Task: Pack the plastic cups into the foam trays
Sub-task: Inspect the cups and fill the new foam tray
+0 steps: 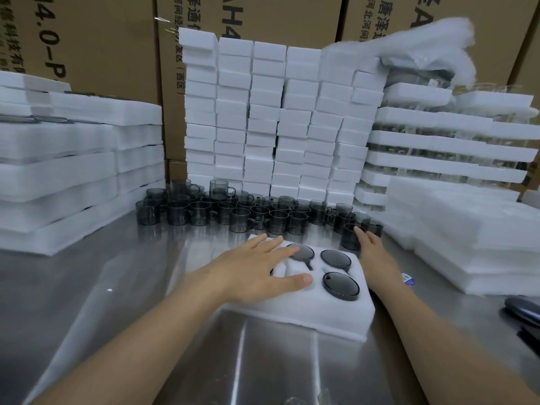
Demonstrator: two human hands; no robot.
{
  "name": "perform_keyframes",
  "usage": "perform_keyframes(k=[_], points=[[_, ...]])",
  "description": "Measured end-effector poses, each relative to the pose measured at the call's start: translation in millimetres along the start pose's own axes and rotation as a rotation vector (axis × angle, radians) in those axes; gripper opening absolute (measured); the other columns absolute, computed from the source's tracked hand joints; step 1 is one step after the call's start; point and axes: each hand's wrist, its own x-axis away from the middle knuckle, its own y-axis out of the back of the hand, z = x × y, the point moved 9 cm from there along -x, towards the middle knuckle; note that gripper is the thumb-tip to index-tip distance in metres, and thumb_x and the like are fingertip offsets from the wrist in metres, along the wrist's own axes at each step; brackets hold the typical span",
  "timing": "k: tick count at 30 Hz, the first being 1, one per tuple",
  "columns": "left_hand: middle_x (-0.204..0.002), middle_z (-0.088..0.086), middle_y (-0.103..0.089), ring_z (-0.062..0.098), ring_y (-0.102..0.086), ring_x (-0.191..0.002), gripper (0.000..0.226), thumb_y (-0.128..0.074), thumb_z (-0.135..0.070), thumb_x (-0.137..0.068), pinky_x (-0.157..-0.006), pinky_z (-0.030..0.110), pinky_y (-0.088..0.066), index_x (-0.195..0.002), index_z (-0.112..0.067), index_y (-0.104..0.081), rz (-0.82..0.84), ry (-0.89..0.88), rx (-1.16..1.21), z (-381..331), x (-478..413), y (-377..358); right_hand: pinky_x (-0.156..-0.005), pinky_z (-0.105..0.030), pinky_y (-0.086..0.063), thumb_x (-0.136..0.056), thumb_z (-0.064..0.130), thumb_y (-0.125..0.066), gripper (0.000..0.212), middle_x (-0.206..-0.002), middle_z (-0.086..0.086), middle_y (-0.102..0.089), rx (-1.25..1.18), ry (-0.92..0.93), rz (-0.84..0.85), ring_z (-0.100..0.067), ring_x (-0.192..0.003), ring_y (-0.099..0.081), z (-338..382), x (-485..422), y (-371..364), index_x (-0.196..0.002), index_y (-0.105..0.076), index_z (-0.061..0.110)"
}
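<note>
Fingers [271, 248] of the left hand [257, 270] lie straight and spread out. They press flat on the white foam tray [306, 317] and hold nothing. The right hand [372, 249] also has straight fingers, right beside one loose cup [349, 238] at the tray's far right corner. The tray sits on the shiny tabletop [117, 287]. Three dark grey packed cups [341, 285] sit sunk in its round holes. Many more small cups with handles [233, 211], smoky and see-through, stand bunched behind the tray. White foam stacks [277, 112] stand around them.
</note>
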Motion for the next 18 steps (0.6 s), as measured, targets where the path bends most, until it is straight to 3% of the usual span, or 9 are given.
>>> perform_keyframes(k=[3,6,9,13,16,18], points=[[-0.176,-0.026,0.004,0.003,0.012,-0.163,0.095,-0.026,-0.102,-0.081,-0.133,0.052,-0.010,-0.164,-0.060,-0.008,-0.015,0.002,-0.004,0.1,-0.2,2.0,-0.090,-0.040,-0.045,-0.097,0.042,-0.065,0.066,-0.161,-0.006,-0.037,-0.010,-0.029,-0.050,-0.038,-0.126,-0.059,-3.5,-2.3,1.3,-0.156,-0.036,0.031],[-0.177,-0.025,0.000,0.004,0.008,-0.163,0.091,-0.030,-0.099,-0.084,-0.133,0.052,-0.012,-0.164,-0.059,-0.013,-0.036,-0.006,-0.002,-0.8,-0.3,3.4,-0.077,-0.038,-0.044,-0.097,0.049,-0.066,0.034,-0.124,-0.006,-0.061,-0.102,-0.066,-0.150,-0.029,-0.098,-0.060,-7.1,-3.7,7.0,-0.119,-0.050,0.028],[-0.177,-0.023,-0.009,0.005,-0.002,-0.164,0.086,-0.034,-0.095,-0.089,-0.131,0.047,-0.018,-0.164,-0.056,-0.021,-0.079,-0.032,-0.002,-2.4,0.8,7.4,-0.073,-0.038,-0.047,-0.091,0.052,-0.073,0.032,-0.098,0.004,-0.064,-0.205,-0.053,-0.200,-0.021,-0.089,-0.060,-8.6,-1.5,10.7,-0.091,-0.049,0.031],[-0.168,-0.023,-0.032,0.009,-0.036,-0.152,0.074,-0.040,-0.088,-0.092,-0.118,0.040,-0.035,-0.156,-0.052,-0.041,-0.182,-0.063,-0.008,-3.7,0.8,14.9,-0.071,-0.039,-0.048,-0.085,0.048,-0.078,0.030,-0.087,0.006,-0.068,-0.460,-0.044,-0.313,-0.027,-0.087,-0.068,-6.7,5.9,28.4,-0.085,-0.055,0.028],[-0.154,-0.030,-0.047,0.004,-0.059,-0.119,0.062,-0.051,-0.083,-0.092,-0.099,0.034,-0.043,-0.146,-0.053,-0.052,-0.215,-0.058,0.078,-2.0,-0.1,17.6,-0.085,-0.051,-0.058,-0.085,0.048,-0.076,0.027,-0.091,0.001,-0.071,-0.668,0.034,-0.332,-0.030,-0.091,-0.071,18.4,12.3,47.2,-0.088,-0.058,0.028],[-0.145,-0.028,-0.056,0.004,-0.063,-0.110,0.053,-0.058,-0.076,-0.092,-0.098,0.036,-0.049,-0.139,-0.053,-0.058,-0.290,-0.046,0.119,-0.6,0.9,24.8,-0.090,-0.053,-0.059,-0.081,0.055,-0.073,0.030,-0.096,0.007,-0.071,-0.715,0.110,-0.345,-0.022,-0.092,-0.071,43.0,21.1,60.3,-0.097,-0.060,0.033]])
